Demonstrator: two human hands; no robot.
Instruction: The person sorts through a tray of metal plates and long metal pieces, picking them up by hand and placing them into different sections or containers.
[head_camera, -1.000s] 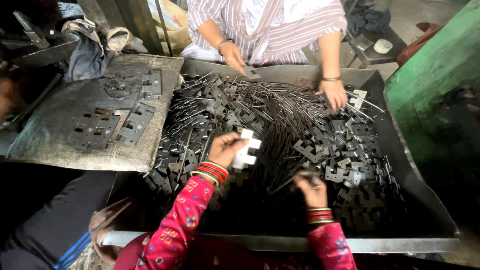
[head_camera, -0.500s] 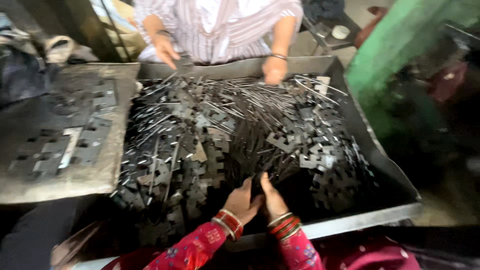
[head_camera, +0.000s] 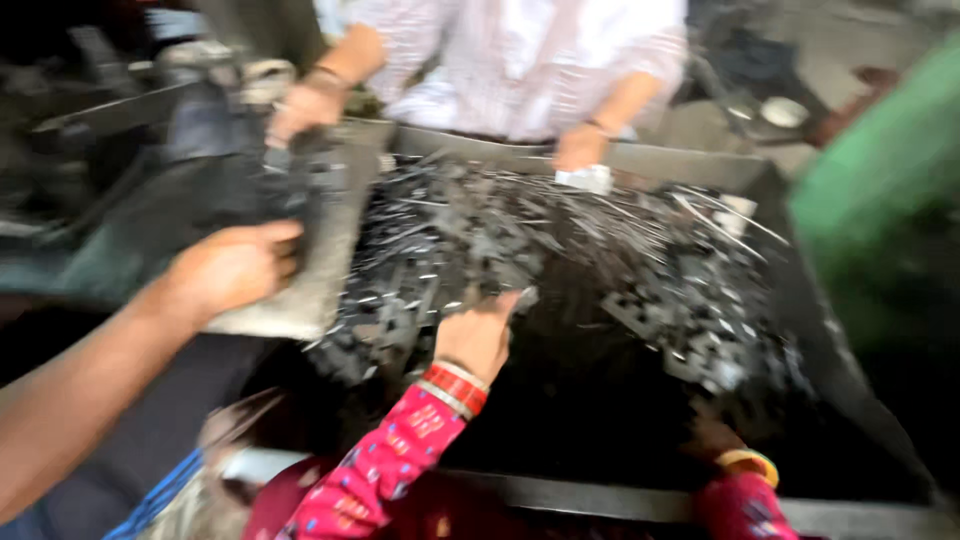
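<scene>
The picture is blurred by motion. My left hand (head_camera: 482, 335), in a pink patterned sleeve with red bangles, reaches into a heap of dark stamped metal pieces and thin rods (head_camera: 560, 255) in a big metal tray (head_camera: 820, 360). Its fingertips touch a grey piece, but the grip is unclear. My right hand (head_camera: 712, 436), with a yellow bangle at the wrist, lies low in the dark front right of the tray, mostly hidden in shadow.
A person in a striped shirt stands opposite, one hand (head_camera: 300, 105) on parts at the left, the other (head_camera: 580, 148) at the tray's far rim. Another person's bare arm (head_camera: 228, 268) reaches from the left onto a flat metal plate (head_camera: 320, 280). A green surface (head_camera: 880, 190) rises on the right.
My hands were together at the tray's front and are now apart, the left further into the heap. A bare arm has come in from the left. The view has swung and blurred.
</scene>
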